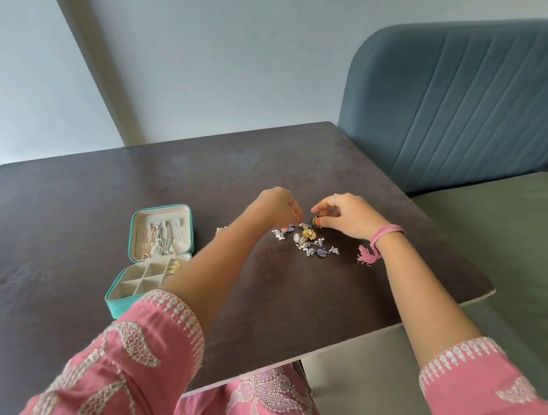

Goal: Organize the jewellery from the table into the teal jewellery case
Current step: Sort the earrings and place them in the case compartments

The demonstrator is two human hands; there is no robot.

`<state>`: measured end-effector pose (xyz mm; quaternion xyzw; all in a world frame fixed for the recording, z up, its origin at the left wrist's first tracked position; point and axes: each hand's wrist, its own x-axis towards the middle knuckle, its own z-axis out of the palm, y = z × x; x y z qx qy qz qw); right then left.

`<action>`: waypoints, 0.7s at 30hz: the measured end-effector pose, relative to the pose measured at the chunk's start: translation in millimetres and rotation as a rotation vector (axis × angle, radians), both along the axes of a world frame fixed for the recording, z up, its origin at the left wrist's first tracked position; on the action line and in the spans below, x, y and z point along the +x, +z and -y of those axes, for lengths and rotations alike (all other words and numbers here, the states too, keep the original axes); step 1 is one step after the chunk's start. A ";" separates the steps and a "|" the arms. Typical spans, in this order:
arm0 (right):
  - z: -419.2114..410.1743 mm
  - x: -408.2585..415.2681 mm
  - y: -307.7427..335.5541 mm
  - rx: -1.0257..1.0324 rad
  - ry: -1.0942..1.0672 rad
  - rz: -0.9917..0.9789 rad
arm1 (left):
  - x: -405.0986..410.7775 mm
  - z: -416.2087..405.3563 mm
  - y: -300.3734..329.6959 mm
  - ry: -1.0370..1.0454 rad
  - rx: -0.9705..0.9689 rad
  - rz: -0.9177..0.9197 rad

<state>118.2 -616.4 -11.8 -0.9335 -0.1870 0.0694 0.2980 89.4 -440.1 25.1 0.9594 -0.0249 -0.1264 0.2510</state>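
Observation:
The teal jewellery case (123,304) lies open on the left of the dark table (73,203); chains hang in its lid (162,235) and a gold piece (175,266) sits in one tray compartment. A heap of small earrings (310,242) lies in the middle of the table. My left hand (279,208) reaches into the heap's far edge, fingertips curled down on a small piece. My right hand (347,214) pinches a small green earring (316,221) just above the heap.
One gold piece (220,230) lies alone between the case and the heap. A blue padded seat back (458,99) and a green cushion (510,257) stand to the right of the table. The table's near right corner (491,290) is close to my right forearm.

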 end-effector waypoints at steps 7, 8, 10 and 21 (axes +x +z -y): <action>8.5 0.3 3.9 0.270 -0.068 -0.113 | 1.3 -0.3 -8.5 0.088 -0.203 -0.018; 10.0 -1.0 5.4 0.354 -0.086 -0.137 | 1.1 0.4 -8.7 0.110 -0.266 -0.030; 11.6 -4.5 10.5 0.516 -0.105 -0.198 | -1.9 2.2 -7.1 0.166 -0.422 -0.061; 21.0 -21.5 24.8 0.959 -0.086 -0.403 | -21.3 17.9 3.3 0.228 -1.076 -0.279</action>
